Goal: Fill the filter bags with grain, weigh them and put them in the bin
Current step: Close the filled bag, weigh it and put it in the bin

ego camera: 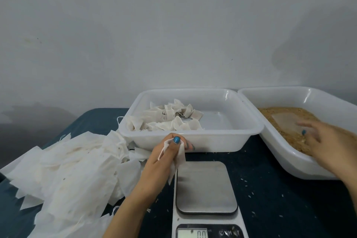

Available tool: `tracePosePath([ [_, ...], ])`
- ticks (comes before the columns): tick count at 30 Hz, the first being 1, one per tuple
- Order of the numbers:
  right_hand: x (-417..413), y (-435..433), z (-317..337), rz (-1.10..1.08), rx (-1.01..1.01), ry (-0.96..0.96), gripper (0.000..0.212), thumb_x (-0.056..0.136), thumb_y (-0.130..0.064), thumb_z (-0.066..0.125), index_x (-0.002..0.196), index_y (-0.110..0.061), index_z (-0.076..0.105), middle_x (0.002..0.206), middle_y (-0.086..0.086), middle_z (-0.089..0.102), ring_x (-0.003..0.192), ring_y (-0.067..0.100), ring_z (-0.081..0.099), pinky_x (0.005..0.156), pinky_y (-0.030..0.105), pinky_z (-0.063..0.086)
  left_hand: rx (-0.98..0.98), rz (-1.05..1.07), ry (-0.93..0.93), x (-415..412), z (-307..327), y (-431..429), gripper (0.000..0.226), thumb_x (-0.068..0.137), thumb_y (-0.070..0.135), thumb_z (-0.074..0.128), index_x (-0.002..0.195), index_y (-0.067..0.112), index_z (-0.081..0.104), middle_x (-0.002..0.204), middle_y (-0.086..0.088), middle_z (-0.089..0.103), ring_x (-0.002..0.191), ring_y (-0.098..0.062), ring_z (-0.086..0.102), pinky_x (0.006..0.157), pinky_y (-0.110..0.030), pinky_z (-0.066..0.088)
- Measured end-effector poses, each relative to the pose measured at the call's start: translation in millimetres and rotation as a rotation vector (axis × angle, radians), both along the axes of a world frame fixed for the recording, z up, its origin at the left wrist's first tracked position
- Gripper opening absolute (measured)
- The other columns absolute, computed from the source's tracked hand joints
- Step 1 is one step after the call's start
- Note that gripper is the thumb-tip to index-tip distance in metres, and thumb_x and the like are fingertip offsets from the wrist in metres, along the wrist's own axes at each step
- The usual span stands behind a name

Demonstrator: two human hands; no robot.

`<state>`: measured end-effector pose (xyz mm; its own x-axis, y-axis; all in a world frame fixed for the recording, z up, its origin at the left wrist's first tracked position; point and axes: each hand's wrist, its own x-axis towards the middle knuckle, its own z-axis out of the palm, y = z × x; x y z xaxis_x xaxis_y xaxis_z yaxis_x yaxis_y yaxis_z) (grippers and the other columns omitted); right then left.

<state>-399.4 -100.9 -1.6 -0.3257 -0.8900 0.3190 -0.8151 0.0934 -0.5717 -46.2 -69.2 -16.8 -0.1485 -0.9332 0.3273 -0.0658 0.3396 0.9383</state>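
The only writing we can read is on the scale [205, 185]: its lit display [192, 233] shows 0.0, and the button marks beside it are too blurred to make out. Our left hand [164, 157] pinches one empty filter bag [180, 155] between thumb and curled fingers, just in front of the near rim of the middle bin [193, 141]. The bag is thin, white, crinkled paper-like mesh. It hangs limp, its long axis running from the fingertips down toward us and its lower corner at the left edge of the scale's plate. That plate is a bare, brushed-metal square with rounded corners. The middle bin is glossy white plastic, square and shallow, and filled bags [166, 120] with strings lie heaped in its left half. To its right, touching rim to rim, a second white bin [289, 94] holds brown, crumbly grain [274, 120] with a translucent flat piece [284, 121] lying in it. Our right hand [324, 141] is over that grain, motion-blurred, so we cannot tell whether it grips anything. A loose pile of flat empty bags [67, 170] lies to the left on the dark blue table [270, 199], which is speckled with stray grains.
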Motion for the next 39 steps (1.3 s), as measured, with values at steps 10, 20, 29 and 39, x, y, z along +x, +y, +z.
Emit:
tracePosePath([
  [10, 42, 1, 12, 0.034, -0.061, 0.384, 0.033, 0.096, -0.018, 0.051, 0.125, -0.021, 0.066, 0.122, 0.007, 0.066, 0.112, 0.033, 0.057, 0.092, 0.042, 0.045, -0.187, 0.108, -0.214, 5, 2, -4, 0.031, 0.101, 0.035, 0.043, 0.094, 0.028, 0.072, 0.102, 0.003, 0.052, 0.106, -0.009, 0.051, 0.094, -0.016, 0.036],
  [20, 138, 14, -33, 0.642, -0.225, 0.043, 0.023, 0.094, -0.016, 0.061, 0.109, -0.031, 0.069, 0.103, -0.022, 0.062, 0.108, 0.002, 0.047, 0.093, 0.024, 0.041, -0.138, -0.071, -0.126, -19, -5, -12, 0.029, 0.103, 0.024, 0.046, 0.108, 0.018, 0.073, 0.108, 0.006, 0.074, 0.107, -0.009, 0.066, 0.091, -0.017, 0.047],
  [29, 138, 17, -54, 0.585, -0.212, -0.051, 0.018, 0.097, -0.018, 0.057, 0.102, -0.032, 0.067, 0.093, -0.027, 0.061, 0.098, -0.002, 0.048, 0.077, 0.017, 0.040, -0.109, 0.019, -0.361, -9, -25, -18, 0.022, 0.103, 0.026, 0.047, 0.111, 0.030, 0.068, 0.106, 0.022, 0.069, 0.103, 0.003, 0.062, 0.086, -0.012, 0.045],
  [39, 135, 18, -61, 0.497, -0.233, 0.042, 0.018, 0.096, -0.032, 0.045, 0.080, -0.029, 0.051, 0.075, -0.015, 0.050, 0.078, 0.005, 0.046, 0.061, 0.024, 0.037, -0.079, 0.171, -0.161, 3, -20, -15, 0.043, 0.099, 0.047, 0.032, 0.103, 0.027, 0.069, 0.096, 0.014, 0.072, 0.094, -0.004, 0.066, 0.080, -0.012, 0.047],
])
